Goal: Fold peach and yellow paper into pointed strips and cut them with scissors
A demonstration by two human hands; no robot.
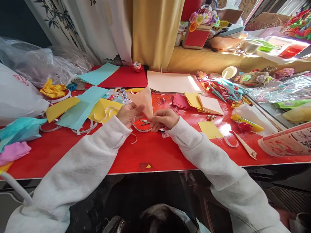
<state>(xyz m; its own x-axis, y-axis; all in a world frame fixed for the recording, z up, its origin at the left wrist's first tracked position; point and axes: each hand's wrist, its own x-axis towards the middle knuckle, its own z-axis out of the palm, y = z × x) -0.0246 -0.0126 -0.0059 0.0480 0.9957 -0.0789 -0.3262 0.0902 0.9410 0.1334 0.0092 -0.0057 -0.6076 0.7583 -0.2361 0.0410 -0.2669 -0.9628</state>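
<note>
A folded piece of peach paper [145,99] is held up above the red table between my two hands. My left hand [130,114] has its thumb and fingers closed on the paper's lower left side. At the lower right corner, my right hand [164,119] pinches the same paper between thumb and fingertips. Below and between the hands lie scissors [145,122], partly hidden by my right hand. A white curled paper strip [143,130] is around them on the table.
Teal paper sheets [84,106] and yellow paper lie to the left. Large peach sheets [173,81] are at the back. A yellow square [210,129], a rolled paper cone [245,145], a glue tube [247,123] and a paper cup [286,140] stand or lie to the right.
</note>
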